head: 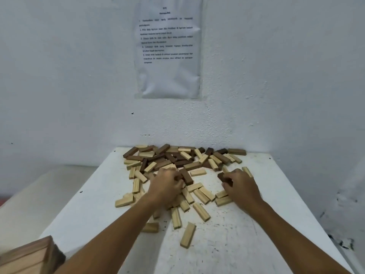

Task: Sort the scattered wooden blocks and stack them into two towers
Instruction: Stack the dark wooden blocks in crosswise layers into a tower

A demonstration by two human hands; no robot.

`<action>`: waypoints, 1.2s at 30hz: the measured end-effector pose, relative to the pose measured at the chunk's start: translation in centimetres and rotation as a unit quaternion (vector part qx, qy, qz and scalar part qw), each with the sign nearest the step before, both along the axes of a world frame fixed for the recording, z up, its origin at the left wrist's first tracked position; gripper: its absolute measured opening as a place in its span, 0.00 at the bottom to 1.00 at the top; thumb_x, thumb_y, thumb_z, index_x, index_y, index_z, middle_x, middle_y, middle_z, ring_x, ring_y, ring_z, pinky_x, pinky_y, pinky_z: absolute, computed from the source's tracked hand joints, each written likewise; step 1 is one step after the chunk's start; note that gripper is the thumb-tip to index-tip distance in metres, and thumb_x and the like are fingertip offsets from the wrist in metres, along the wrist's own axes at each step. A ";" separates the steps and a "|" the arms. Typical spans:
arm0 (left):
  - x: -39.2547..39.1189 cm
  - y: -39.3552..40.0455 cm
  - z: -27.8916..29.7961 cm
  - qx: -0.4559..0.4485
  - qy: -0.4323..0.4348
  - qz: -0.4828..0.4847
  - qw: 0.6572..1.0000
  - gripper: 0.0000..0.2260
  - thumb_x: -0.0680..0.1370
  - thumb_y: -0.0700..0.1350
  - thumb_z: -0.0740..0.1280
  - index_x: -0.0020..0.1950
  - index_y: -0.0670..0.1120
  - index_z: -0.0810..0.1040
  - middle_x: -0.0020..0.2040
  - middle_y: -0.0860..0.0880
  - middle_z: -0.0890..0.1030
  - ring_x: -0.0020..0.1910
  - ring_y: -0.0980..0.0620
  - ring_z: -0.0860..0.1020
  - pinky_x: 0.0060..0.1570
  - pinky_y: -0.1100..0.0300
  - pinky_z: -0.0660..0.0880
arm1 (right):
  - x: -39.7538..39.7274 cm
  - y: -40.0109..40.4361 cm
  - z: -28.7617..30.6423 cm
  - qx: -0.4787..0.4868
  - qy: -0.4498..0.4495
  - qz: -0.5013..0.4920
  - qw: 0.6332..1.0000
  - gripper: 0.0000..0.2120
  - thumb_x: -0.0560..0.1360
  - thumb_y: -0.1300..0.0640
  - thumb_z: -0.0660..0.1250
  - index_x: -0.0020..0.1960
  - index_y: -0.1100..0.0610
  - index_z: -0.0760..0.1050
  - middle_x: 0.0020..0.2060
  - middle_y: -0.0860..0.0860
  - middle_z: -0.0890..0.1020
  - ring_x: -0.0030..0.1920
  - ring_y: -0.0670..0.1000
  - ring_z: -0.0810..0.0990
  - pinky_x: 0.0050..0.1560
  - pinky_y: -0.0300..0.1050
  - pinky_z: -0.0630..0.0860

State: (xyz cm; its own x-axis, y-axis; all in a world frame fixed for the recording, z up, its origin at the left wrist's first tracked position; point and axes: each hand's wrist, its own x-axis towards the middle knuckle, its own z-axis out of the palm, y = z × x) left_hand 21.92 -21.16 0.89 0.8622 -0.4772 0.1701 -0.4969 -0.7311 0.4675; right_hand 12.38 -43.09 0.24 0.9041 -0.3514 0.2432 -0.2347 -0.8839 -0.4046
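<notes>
Wooden blocks (177, 161) lay heaped against the tabletop's (246, 234) far edge, unsorted, while the left hand (167, 183) curled round one dark block (186, 176) and the right hand (240, 183) pinched another (222, 176), apparently separating dark from light.

Both forearms are reaching forward from the bottom edge, bare, converging slightly toward the centre. The left hand (166, 184) is lying palm down, knuckles up, its fingers curling round a dark block (186, 177) at the fingertips. The right hand (242, 185) is lying palm down likewise, fingers and thumb pinching a second dark block (223, 177) at its left edge (fingertips partly hidden, some blur). The wrists are sitting level and well apart, neither hand touching the other.
</notes>
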 end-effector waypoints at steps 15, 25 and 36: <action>-0.8 -3.0 -2.1 -0.105 -0.051 -0.073 0.991 0.14 0.79 0.48 0.63 0.65 0.50 0.76 0.63 0.54 0.77 0.65 0.59 0.68 0.72 0.46 0.56 | 2.7 0.3 -0.7 0.182 -0.115 0.007 0.977 0.20 0.75 0.67 0.65 0.66 0.58 0.76 0.54 0.56 0.81 0.49 0.50 0.77 0.45 0.38 0.72; 1.7 0.1 -1.8 0.071 -0.043 0.025 0.996 0.19 0.81 0.56 0.59 0.71 0.54 0.71 0.74 0.56 0.67 0.74 0.53 0.59 0.72 0.42 0.49 | 6.7 6.1 0.5 0.174 -0.043 0.146 0.973 0.16 0.76 0.64 0.64 0.62 0.56 0.78 0.55 0.52 0.80 0.55 0.49 0.78 0.55 0.45 0.78; 1.8 0.7 -2.2 0.005 -0.060 0.052 0.997 0.12 0.77 0.58 0.67 0.56 0.53 0.79 0.57 0.57 0.79 0.66 0.53 0.66 0.65 0.53 0.53 | 7.6 8.1 0.9 -0.002 0.045 0.102 0.994 0.17 0.74 0.54 0.70 0.61 0.50 0.75 0.55 0.52 0.79 0.52 0.53 0.80 0.46 0.45 0.76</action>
State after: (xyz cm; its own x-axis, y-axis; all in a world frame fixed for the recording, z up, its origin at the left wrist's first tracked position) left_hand 23.75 -20.48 -1.28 0.8805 -0.3889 0.2710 -0.4706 -0.7854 0.4022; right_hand 20.02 -35.03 1.11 0.9743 -0.1581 0.1603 -0.0856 -0.9186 -0.3858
